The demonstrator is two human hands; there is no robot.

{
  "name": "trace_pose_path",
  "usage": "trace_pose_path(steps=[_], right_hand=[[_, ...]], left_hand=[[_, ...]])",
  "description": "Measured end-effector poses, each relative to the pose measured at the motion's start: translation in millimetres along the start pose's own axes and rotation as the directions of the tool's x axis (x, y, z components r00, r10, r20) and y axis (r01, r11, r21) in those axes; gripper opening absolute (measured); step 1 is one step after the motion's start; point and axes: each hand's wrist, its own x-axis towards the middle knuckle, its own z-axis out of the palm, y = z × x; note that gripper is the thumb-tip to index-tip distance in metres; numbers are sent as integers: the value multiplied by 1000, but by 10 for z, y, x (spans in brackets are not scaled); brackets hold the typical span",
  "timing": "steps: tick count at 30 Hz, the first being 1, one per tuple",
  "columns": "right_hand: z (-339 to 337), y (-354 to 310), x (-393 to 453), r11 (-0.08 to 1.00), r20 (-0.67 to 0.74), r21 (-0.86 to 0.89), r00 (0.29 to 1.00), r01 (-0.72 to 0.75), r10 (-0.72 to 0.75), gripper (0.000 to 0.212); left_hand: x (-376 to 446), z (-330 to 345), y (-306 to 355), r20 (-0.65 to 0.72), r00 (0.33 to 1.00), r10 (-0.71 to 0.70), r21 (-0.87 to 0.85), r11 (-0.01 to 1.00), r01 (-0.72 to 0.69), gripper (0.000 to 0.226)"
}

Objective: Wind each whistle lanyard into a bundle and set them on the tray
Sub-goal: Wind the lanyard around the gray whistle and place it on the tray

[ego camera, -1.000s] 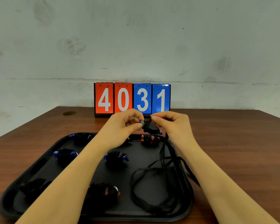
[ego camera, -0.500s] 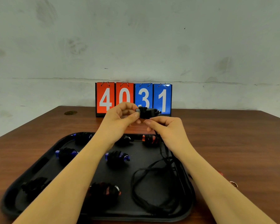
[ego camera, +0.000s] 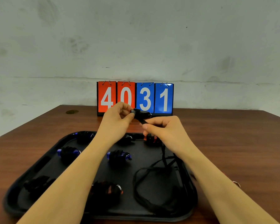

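One view only here — the head camera, worn up high and looking forward and slightly down across the worktop (ego camera: 233, 143). It sits close: both forearms run in from the bottom corners, and the hands meet near the centre of the picture. The black tray (ego camera: 191, 206) fills the lower middle, its near rim just inside the bottom edge. Straight ahead — the number cards (ego camera: 135, 97) face the lens, with the pale wall (ego camera: 136, 38) filling the upper half. Wide-angle, so the edges bow.
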Motion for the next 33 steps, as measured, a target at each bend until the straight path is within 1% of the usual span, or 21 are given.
trace_pose_path(steps=[2,3,4,5,6,7,8,9,10,13,15,17,21,25,29,33], right_hand=[[-34,-8,12,1000,-26,21,1000,7,-7,9],[-46,2,22,1000,-39,4,999,16,-16,10],[-45,14,26,999,-50,-44,998,30,-32,11],[-37,37,27,989,-58,-136,996,64,-73,11],[-30,62,30,950,-64,-280,985,138,-162,12],[-19,95,39,866,-55,-440,955,238,-291,14],[-11,133,49,753,-27,-574,913,320,-408,18],[-6,162,56,667,-14,-651,873,362,-488,22],[-12,175,60,628,-21,-683,850,372,-526,25],[-23,173,50,628,-52,-689,839,363,-542,28],[-26,181,41,649,-73,-678,847,345,-527,29],[-24,183,46,708,-116,-629,862,321,-494,28],[-37,189,67,849,-246,-464,884,253,-398,13],[-41,142,41,969,-326,-204,924,140,-203,11],[-69,138,61,997,-324,-49,943,60,-72,12],[-102,128,85,995,-281,99,959,-4,32,14]], left_hand=[[12,-2,-17,-12,1000,6,25,1000,-6,12],[16,-1,-22,-12,1000,14,37,999,-14,12],[18,0,-22,-10,1000,25,55,998,-24,11],[15,5,-22,-6,999,37,75,997,-37,11],[11,7,-21,-1,999,51,93,994,-51,11],[6,7,-24,5,998,64,108,992,-64,10],[4,7,-25,12,997,74,118,990,-75,10],[1,5,-27,19,997,81,123,989,-83,10],[2,5,-26,24,996,87,121,989,-89,10],[2,4,-23,56,993,103,125,986,-109,11],[-14,11,-14,96,988,120,141,981,-133,11],[-34,17,0,126,981,144,135,978,-161,10],[-53,17,20,167,973,161,143,972,-185,10],[-63,12,32,209,966,154,155,970,-188,10],[-77,-5,63,243,959,148,131,974,-183,10],[-81,-29,80,271,954,132,89,983,-161,12]])
